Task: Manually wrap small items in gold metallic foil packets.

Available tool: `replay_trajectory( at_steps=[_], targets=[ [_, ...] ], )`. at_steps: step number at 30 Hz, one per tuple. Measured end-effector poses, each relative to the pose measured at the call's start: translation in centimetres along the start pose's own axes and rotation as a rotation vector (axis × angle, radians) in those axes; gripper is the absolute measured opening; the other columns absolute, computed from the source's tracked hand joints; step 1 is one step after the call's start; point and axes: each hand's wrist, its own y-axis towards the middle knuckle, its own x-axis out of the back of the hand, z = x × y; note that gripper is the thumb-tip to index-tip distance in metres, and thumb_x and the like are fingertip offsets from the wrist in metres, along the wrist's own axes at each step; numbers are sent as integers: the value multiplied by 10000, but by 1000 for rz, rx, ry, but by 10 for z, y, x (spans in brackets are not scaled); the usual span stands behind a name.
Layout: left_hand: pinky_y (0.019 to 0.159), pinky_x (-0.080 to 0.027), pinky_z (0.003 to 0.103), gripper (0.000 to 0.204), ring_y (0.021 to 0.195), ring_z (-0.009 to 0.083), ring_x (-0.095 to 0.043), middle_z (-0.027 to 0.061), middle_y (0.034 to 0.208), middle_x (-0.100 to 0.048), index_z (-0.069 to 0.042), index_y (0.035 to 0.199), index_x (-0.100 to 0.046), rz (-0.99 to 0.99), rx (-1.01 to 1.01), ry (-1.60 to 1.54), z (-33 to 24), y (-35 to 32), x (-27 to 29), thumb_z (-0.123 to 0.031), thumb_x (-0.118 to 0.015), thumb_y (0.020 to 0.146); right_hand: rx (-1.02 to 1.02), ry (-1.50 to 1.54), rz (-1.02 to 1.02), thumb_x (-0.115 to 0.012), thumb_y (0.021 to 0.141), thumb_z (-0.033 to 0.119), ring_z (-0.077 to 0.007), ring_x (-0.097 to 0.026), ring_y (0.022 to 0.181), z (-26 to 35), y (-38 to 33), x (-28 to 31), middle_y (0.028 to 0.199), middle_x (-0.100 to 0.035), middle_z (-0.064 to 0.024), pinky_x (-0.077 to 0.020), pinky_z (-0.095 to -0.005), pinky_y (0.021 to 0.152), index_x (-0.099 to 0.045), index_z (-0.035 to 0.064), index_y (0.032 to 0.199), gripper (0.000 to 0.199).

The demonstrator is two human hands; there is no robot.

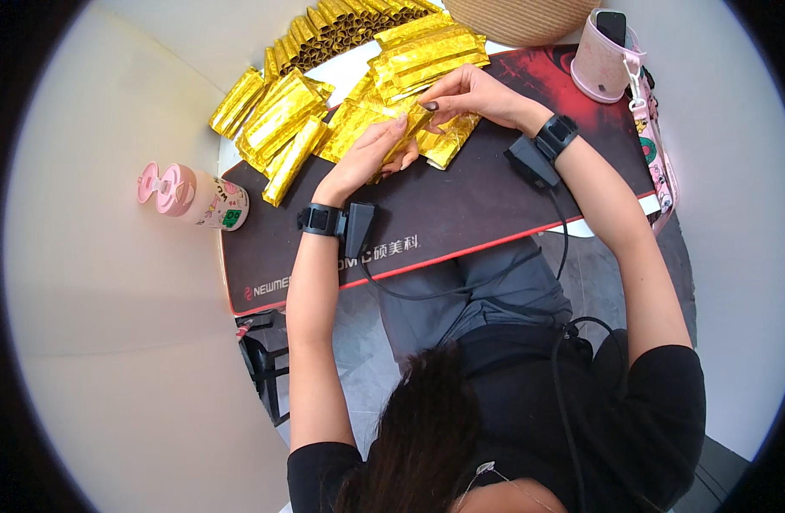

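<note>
Two hands, one gold foil piece between them. Left hand (371, 154) and right hand (469, 92) both pinch gold foil sheet (399, 115), shiny, crinkled, flat-folded, over far edge of black desk mat (461, 214). Too many foil stacks (281, 115) to count, piled on mat's far-left corner. One pink bottle (191, 195) left of mat, one pink cup (599, 60) at far-right corner.

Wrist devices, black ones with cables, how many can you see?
2: one wrist device on the left forearm, one wrist device on the right forearm, both above the dark desk mat.
</note>
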Motion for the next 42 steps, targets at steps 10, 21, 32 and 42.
replay_trajectory(
  at_steps=[10,21,32,42],
  targets=[
    [430,-264,192,514,483,26,-315,-65,617,-444,-64,1143,-615,99,78,37,-6,-5,0,-468,-333,999,103,-379,-56,-708,761,22,-78,-618,702,2,2,-2,778,-702,-70,-487,-222,681,-716,-31,872,123],
    [451,-342,181,321,485,27,-440,4,687,-609,-20,1016,-656,-56,-38,-20,7,0,20,-308,-526,963,36,-327,-216,-701,769,0,-85,-646,718,0,7,-16,793,-702,-61,-511,-215,681,-713,-8,897,129],
    [572,-505,208,522,614,86,-588,79,837,-659,-40,1167,-604,-188,-63,-174,12,1,26,-479,-399,974,148,-525,-233,-698,803,72,-76,-636,704,30,2,-14,801,-706,-58,-503,-202,654,-720,-12,899,130],
    [611,-563,280,642,641,138,-628,108,879,-641,-57,1232,-519,-457,-141,-609,23,1,45,-562,-217,973,523,-434,-802,-713,789,137,-103,-663,684,77,110,41,785,-713,-66,-512,-223,644,-735,13,877,154]
  ],
)
